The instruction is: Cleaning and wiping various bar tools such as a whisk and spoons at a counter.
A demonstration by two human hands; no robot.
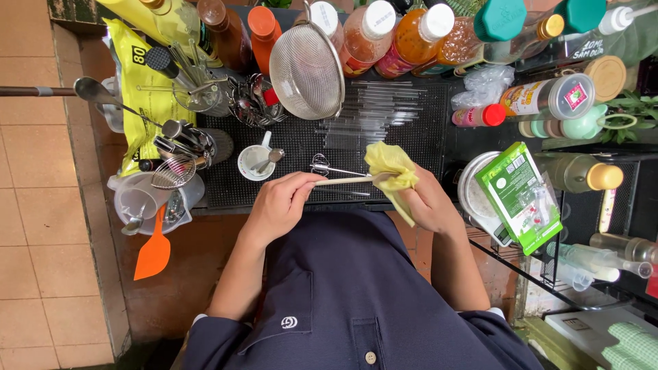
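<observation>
My left hand (pixel 279 203) grips one end of a thin pale wooden stick (pixel 346 181), held level above a black bar mat (pixel 404 137). My right hand (pixel 428 200) holds a yellow cloth (pixel 391 168) wrapped around the stick's other end. A small metal whisk (pixel 323 166) lies on the mat just behind the stick. Both hands are close to my dark blue shirt.
A metal strainer (pixel 306 68) leans among sauce bottles (pixel 411 34) at the back. A small white cup with a spoon (pixel 257 161), a tool holder (pixel 192 140), a plastic jug (pixel 140 199) and an orange spatula (pixel 153 250) sit left. A green box (pixel 521 195) rests on a metal bowl at right.
</observation>
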